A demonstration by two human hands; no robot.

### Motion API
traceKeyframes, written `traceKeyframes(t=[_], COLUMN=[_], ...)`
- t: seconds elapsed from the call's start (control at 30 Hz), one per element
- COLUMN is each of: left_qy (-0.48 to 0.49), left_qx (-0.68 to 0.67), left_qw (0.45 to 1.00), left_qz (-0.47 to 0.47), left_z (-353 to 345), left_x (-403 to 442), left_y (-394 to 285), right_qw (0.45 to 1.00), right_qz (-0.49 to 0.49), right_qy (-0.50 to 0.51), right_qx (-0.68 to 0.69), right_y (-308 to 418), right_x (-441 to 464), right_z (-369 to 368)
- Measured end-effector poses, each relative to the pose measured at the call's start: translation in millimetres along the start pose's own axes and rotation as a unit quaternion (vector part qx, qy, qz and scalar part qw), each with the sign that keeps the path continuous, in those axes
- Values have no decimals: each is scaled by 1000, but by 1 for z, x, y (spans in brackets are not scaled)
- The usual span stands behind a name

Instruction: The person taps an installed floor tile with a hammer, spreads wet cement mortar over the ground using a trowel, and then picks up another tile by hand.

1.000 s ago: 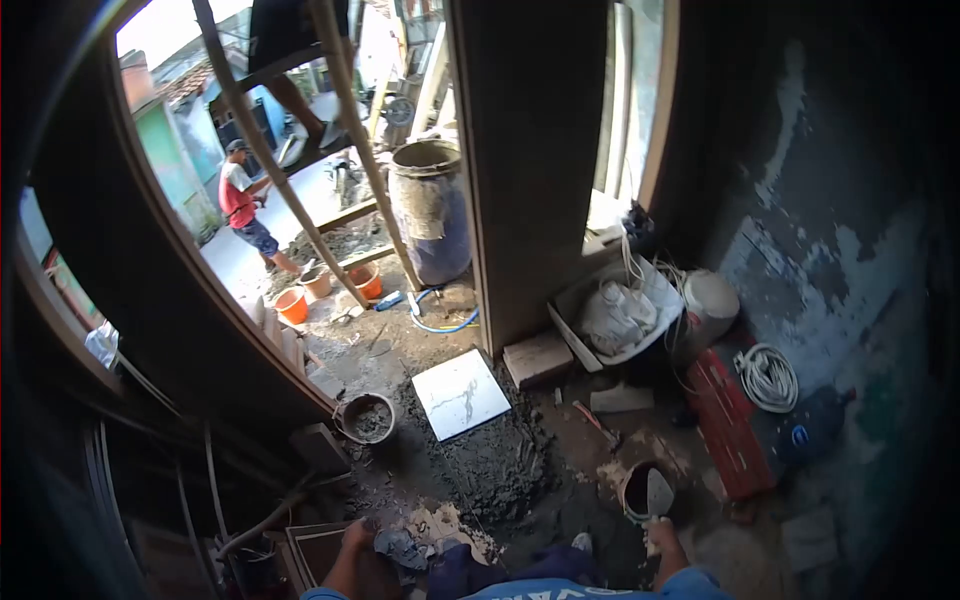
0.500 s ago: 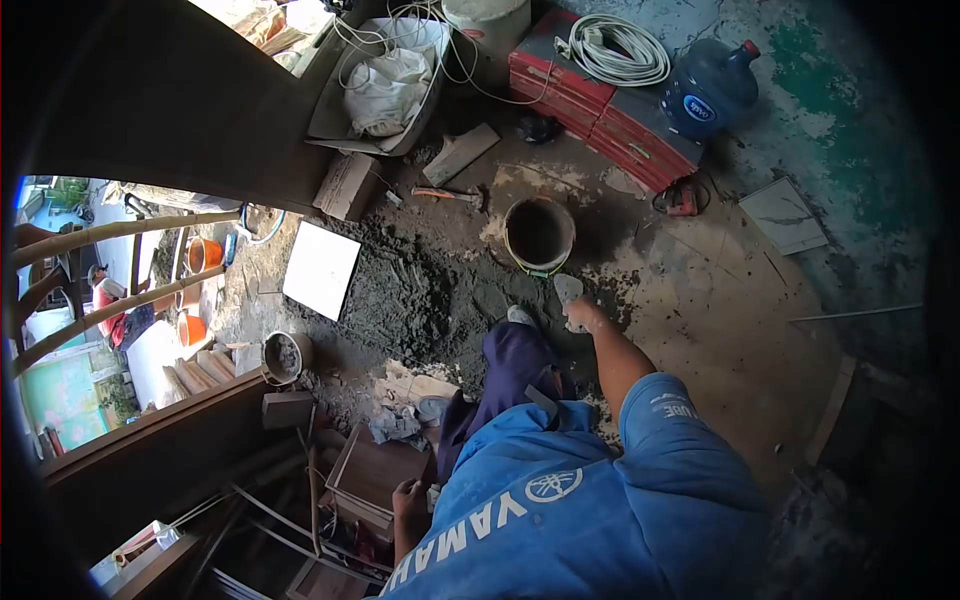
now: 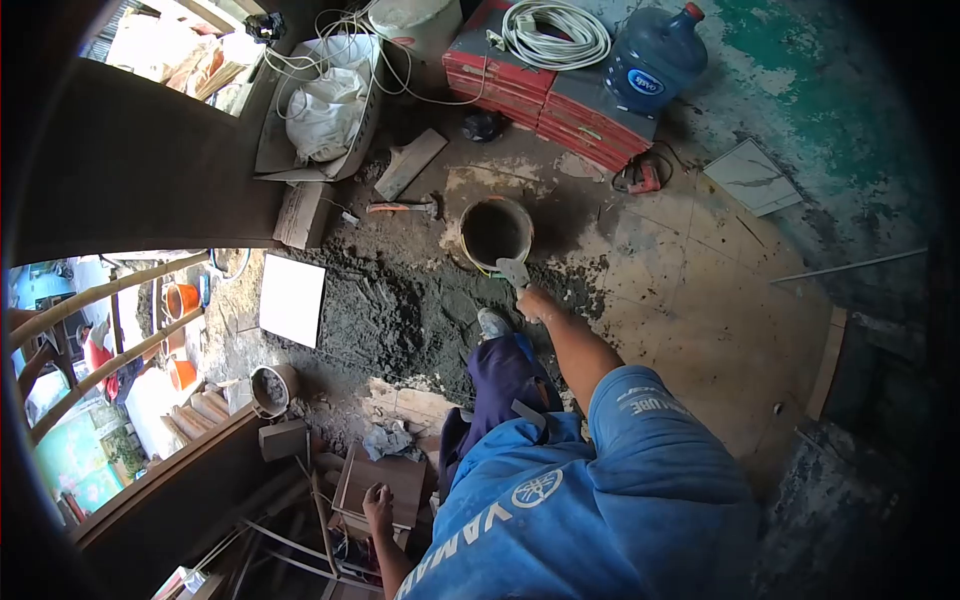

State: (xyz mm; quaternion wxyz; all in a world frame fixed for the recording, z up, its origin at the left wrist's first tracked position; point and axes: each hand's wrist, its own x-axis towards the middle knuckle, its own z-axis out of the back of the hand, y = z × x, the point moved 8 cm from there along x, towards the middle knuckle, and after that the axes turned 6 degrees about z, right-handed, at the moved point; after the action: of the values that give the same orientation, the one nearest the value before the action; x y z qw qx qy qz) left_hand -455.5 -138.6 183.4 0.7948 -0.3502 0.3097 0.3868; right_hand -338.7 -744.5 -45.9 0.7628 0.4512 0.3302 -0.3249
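Note:
My right hand [image 3: 537, 304] is closed around the handle of a trowel [image 3: 514, 271]. The trowel's blade is at the near rim of a round bucket [image 3: 497, 232]; I cannot tell whether they touch. Wet grey mortar [image 3: 385, 318] lies spread over the floor to the left of the bucket, by my foot. My left hand [image 3: 378, 508] is low on the left, over a brown wooden box [image 3: 372, 480], with its fingers loosely bent and apart. It appears to hold nothing.
A white tile [image 3: 292, 300] lies beside the mortar. Behind it are a hammer [image 3: 403, 207] and a board [image 3: 412, 165]. Red-edged stacked boxes [image 3: 545, 95] carry coiled cable [image 3: 556, 35] and a water jug [image 3: 655, 60]. A smaller bucket [image 3: 272, 388] stands at left.
The trowel in my right hand has come up to the bucket's rim. My left hand has risen from beside my body to over the wooden box. The whole view has shifted.

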Motion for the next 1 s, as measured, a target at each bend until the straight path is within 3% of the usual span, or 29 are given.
traceKeyframes(t=[0.2,0.23,0.33,0.37,0.43,0.47,0.53,0.7,0.8,0.87,0.9,0.93,0.97,1.0], left_qy=[34,40,50,50,55,51,55,114,150,150,163,163,153,138], left_qx=[0,0,17,19,24,28,41,56,103,70,51,20,43,66], left_qw=[999,999,999,999,998,998,997,989,978,986,985,986,985,980], left_qz=[-5,1,0,-5,-17,-24,-39,-78,-103,-33,-20,-4,-66,-128], left_z=[-14,-15,-8,-3,8,17,28,59,63,72,65,55,38,20], left_x=[12,13,13,15,22,27,39,77,120,135,137,131,125,110], left_y=[39,44,48,50,54,56,64,112,139,163,158,145,122,94], right_qw=[983,961,925,927,997,997,985,977,973,972,958,944,958,948], right_qz=[49,101,203,200,1,-3,-16,-45,-45,-65,-100,-48,-73,-44], right_qy=[63,89,36,29,77,66,-160,-209,-217,-211,-262,-324,-277,-314], right_qx=[-163,-242,-318,-316,-32,-26,-61,-16,-71,-76,53,-22,4,28], right_y=[25,36,33,48,59,50,24,-31,-86,-122,-134,-151,-185,-220], right_x=[-29,-30,-3,-19,-75,-73,-73,-152,-218,-268,-311,-322,-322,-319], right_z=[-36,-48,-94,-88,-62,-70,-58,-57,-77,-95,-98,-101,-113,-124])
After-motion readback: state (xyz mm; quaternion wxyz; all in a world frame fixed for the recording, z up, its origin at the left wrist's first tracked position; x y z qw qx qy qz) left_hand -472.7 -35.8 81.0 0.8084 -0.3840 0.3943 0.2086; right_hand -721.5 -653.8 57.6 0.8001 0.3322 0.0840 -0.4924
